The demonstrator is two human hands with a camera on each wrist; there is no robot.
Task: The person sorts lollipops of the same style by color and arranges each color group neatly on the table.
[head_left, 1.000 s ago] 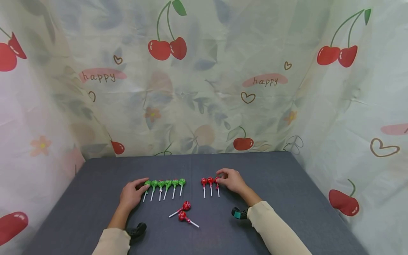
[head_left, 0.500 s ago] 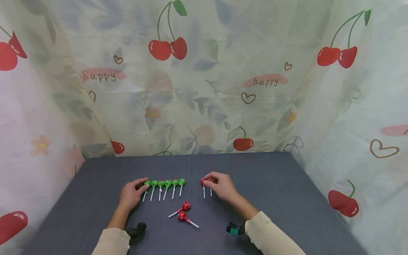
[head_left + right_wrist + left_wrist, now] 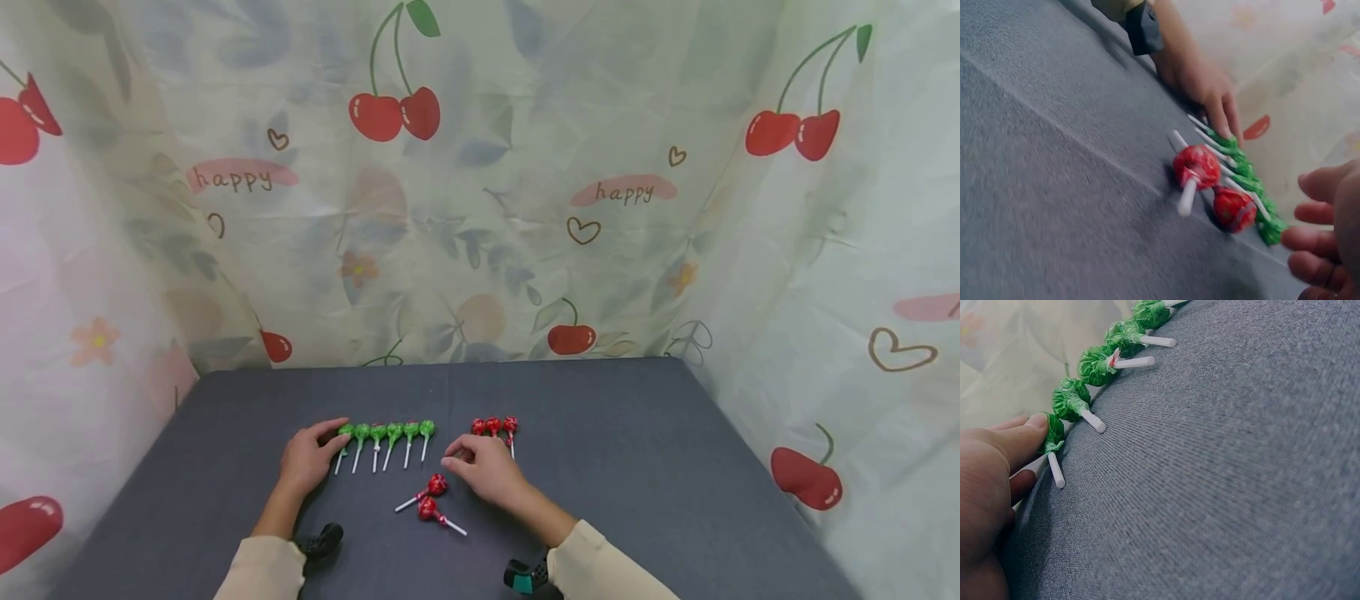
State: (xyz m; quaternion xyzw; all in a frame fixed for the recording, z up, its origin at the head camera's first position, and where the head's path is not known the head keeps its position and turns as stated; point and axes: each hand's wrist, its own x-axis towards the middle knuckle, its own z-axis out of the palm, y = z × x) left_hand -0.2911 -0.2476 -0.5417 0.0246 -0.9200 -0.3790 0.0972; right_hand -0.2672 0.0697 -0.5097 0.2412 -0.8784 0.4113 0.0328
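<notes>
My left hand (image 3: 303, 458) pinches the head of the leftmost green lollipop (image 3: 1054, 433) between thumb and fingers. That lollipop lies in a row of several green lollipops (image 3: 394, 433), white sticks towards me. Over the table, fingers slightly bent and holding nothing, my right hand (image 3: 491, 473) hovers beside two loose red lollipops. One red lollipop (image 3: 437, 484) points its stick to the left; the nearer red lollipop (image 3: 428, 509) points its stick to the right. Behind the right hand lies a short row of three red lollipops (image 3: 511, 424), their sticks partly hidden by it.
A dark grey cloth (image 3: 637, 467) covers the table. White curtains (image 3: 480, 217) printed with cherries and the word "happy" stand at the back and both sides. A black wrist device (image 3: 525, 577) sits on the right wrist, and another black device (image 3: 321, 542) on the left.
My right hand has left the row of red lollipops, moving left and towards me to the two loose red ones. The left hand stays put on the green lollipop.
</notes>
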